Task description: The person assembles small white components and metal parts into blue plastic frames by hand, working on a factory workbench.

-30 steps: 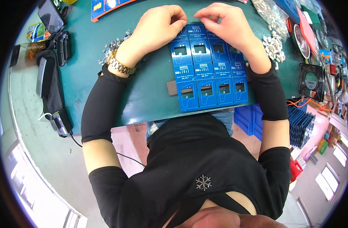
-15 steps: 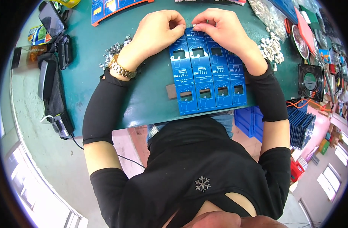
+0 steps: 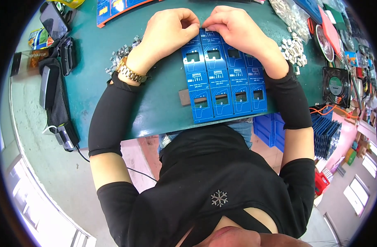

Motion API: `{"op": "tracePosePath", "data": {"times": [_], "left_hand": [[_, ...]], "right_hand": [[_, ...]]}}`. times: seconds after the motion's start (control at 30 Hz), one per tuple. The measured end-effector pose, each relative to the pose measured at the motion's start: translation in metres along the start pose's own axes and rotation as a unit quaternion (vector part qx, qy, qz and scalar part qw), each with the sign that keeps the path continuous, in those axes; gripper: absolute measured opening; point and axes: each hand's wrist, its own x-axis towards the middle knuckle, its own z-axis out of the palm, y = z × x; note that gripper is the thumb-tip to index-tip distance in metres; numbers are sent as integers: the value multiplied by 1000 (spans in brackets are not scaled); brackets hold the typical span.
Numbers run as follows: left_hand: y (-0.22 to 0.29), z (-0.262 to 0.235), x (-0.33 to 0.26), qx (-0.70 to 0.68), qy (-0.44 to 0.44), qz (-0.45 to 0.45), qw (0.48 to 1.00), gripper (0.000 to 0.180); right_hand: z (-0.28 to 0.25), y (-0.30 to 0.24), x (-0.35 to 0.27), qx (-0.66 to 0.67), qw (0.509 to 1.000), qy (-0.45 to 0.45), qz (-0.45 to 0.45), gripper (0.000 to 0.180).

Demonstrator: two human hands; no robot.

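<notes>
Nearest us, at the near edge of the green worktop (image 3: pixel 114 61), lies the blue panel of circuit boards (image 3: pixel 221 88), set slightly askew; we count four columns of small boards, with four cut-out windows along its closest row, and its near corners sit almost flush with the worktop's edge. One small grey block (image 3: pixel 184 97) lies just beside the panel's left side. Beyond that, our two forearms run up either side of the panel, the left wrist wearing one gold watch (image 3: pixel 129 73). At the panel's far edge our left hand (image 3: pixel 168 29) and right hand (image 3: pixel 233 26) meet, fingers curled in narrow and pinched on that far edge; whether a small part sits between them we cannot tell. Two heaps of small silver parts flank us: one (image 3: pixel 122 55) just left of the watch, one (image 3: pixel 293 47) beside the right wrist. Bare green surface stays open between the left arm and the black pouch (image 3: pixel 53 94) at far left. One black fan (image 3: pixel 336 86) sits at the crowded right edge.
</notes>
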Motion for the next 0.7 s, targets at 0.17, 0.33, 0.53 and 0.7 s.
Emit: {"op": "tracePosePath", "data": {"times": [0.17, 0.33, 0.53, 0.7], "left_hand": [[3, -3, -2, -9, -7, -14, 1000, 18], [6, -5, -1, -20, -8, -31, 999, 18], [-1, -3, -1, -94, -21, -36, 995, 16], [10, -4, -2, -110, -52, -59, 991, 15]], "right_hand": [[2, -4, 1, -47, 998, 11, -37, 14], [1, -7, -1, -40, 999, 15, -2, 13], [1, -8, 1, -23, 999, -13, 22, 13], [-2, -16, 2, -95, 993, -18, 72, 17]]}}
